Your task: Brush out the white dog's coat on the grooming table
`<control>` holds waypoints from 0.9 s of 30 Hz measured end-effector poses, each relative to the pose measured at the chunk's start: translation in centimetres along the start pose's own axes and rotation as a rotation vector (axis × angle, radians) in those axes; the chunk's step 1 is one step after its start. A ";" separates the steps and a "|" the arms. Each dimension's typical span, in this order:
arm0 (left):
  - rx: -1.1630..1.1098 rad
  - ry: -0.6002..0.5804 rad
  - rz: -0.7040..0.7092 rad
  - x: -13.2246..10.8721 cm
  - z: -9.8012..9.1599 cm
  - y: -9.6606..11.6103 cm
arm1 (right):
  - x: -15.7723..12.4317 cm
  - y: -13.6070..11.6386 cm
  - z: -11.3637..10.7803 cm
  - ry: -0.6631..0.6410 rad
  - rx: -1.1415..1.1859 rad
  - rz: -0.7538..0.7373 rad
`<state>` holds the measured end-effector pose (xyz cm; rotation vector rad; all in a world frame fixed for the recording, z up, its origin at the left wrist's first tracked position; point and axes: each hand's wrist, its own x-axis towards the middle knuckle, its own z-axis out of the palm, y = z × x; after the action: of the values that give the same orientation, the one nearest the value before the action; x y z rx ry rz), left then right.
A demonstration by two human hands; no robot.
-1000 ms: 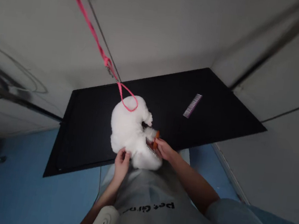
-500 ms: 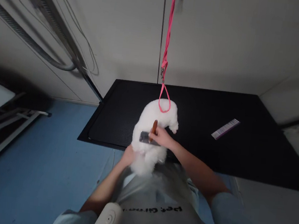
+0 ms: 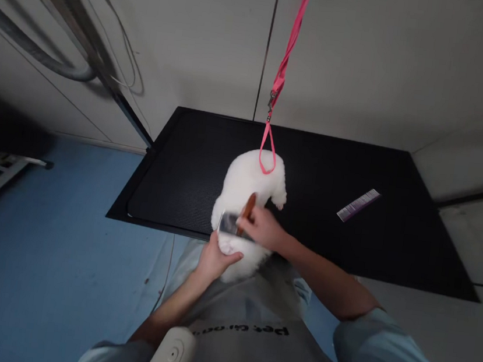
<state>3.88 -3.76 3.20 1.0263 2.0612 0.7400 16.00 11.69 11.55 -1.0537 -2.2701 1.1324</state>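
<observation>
A small white fluffy dog stands on a black table, its neck in the loop of a pink leash that hangs from above. My right hand is closed round the brown handle of a slicker brush, whose metal pad lies on the dog's back. My left hand cups the dog's rear, fingers curled into the fur at the table's near edge.
A purple comb lies on the table to the right. A hose and cables run along the grey wall at the left. Blue floor lies left of the table. A white device with a lit button sits at my chest.
One second ago the brush was at the dog's right side; it now lies on its back. My left hand has closed further onto the dog's rear. The view has swung round.
</observation>
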 end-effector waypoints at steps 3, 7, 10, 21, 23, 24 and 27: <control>0.031 0.003 -0.002 -0.1 0.2 -0.1 | -0.2 -0.3 -0.3 -0.004 -0.061 0.066; 0.071 -0.011 0.006 0.0 0.2 -0.3 | -0.6 -0.3 -0.5 0.155 -0.162 0.053; 0.095 -0.023 -0.001 -0.2 0.3 -0.4 | -0.6 -0.2 -1.0 -0.005 -0.129 0.038; 0.303 -0.089 0.282 -0.8 1.0 -2.1 | 0.2 -0.1 -2.6 0.087 -0.121 0.077; 0.390 -0.117 0.303 -1.3 0.6 -2.1 | 0.5 -0.3 -3.0 0.219 -0.184 0.075; 0.427 -0.133 0.313 -1.6 0.5 -2.1 | 0.5 -0.5 -3.1 0.195 -0.198 0.057; 0.461 -0.148 0.381 -2.2 0.2 -2.4 | 0.3 -0.7 -3.0 -0.046 -0.176 0.027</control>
<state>3.95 -6.81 2.06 1.7101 1.9708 0.3519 17.35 13.13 13.91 -1.1375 -2.4357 0.9904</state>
